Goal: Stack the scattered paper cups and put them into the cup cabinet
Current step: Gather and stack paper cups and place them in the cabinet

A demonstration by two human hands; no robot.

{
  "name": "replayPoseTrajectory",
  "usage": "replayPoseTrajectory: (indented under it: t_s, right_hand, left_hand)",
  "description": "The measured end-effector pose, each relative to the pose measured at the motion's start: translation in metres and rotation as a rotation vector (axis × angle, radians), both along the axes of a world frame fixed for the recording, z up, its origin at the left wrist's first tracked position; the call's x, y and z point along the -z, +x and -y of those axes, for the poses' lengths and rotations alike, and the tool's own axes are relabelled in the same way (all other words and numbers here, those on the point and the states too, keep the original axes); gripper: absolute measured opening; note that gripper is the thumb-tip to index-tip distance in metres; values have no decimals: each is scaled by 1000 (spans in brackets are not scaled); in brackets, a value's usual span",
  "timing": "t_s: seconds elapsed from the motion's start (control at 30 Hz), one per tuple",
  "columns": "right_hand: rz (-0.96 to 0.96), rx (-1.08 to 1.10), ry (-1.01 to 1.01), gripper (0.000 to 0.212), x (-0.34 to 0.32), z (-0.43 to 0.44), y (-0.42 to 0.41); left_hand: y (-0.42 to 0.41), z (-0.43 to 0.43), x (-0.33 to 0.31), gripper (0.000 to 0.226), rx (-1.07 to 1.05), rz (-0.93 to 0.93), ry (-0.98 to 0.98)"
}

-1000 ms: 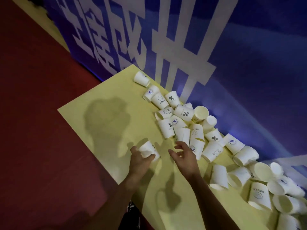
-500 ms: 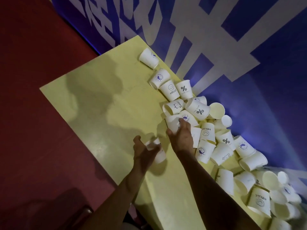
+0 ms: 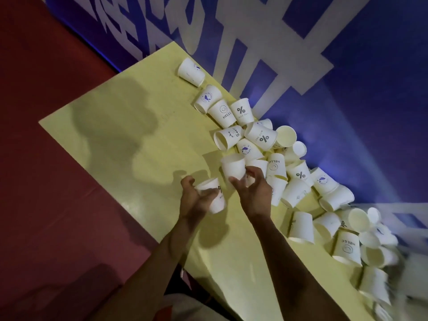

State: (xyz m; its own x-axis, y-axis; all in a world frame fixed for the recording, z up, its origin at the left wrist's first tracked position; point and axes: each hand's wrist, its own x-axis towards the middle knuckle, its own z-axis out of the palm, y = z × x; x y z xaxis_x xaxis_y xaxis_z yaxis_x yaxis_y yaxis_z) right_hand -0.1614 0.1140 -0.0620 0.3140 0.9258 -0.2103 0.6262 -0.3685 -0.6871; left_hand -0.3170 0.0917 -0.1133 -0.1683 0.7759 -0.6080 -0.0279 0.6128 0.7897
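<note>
Several white paper cups lie scattered in a long pile [image 3: 298,179] along the wall side of the yellow table [image 3: 120,140]. My left hand [image 3: 196,200] grips one white cup [image 3: 212,196], its mouth up and tilted toward me, just above the table. My right hand [image 3: 253,191] holds a second white cup [image 3: 234,169] bottom up, raised beside the pile. The two held cups are close together, not touching. No cup cabinet is in view.
A blue wall [image 3: 335,66] with large white characters runs right behind the pile. Red floor [image 3: 46,181] lies past the table's left and near edges. One cup [image 3: 191,71] lies apart at the far end of the pile.
My right hand reached into the pile, took a cup and lifted it out. My left hand has kept its cup and turned it mouth up.
</note>
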Motion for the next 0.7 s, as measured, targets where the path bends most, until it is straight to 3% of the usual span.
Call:
replayPoseTrajectory:
  t_s: [0.3,0.47,0.7]
  right_hand:
    - [-164,221,94,42,-30,84,76]
    - [-173,234,186,44,-53,145,143]
    - [-223,291,348,52,-74,248,267]
  left_hand:
    - [63,25,-30,88,155,70,135]
    - [131,55,-58,63,261,50,293]
    - [260,133,-91,74,401,72,360]
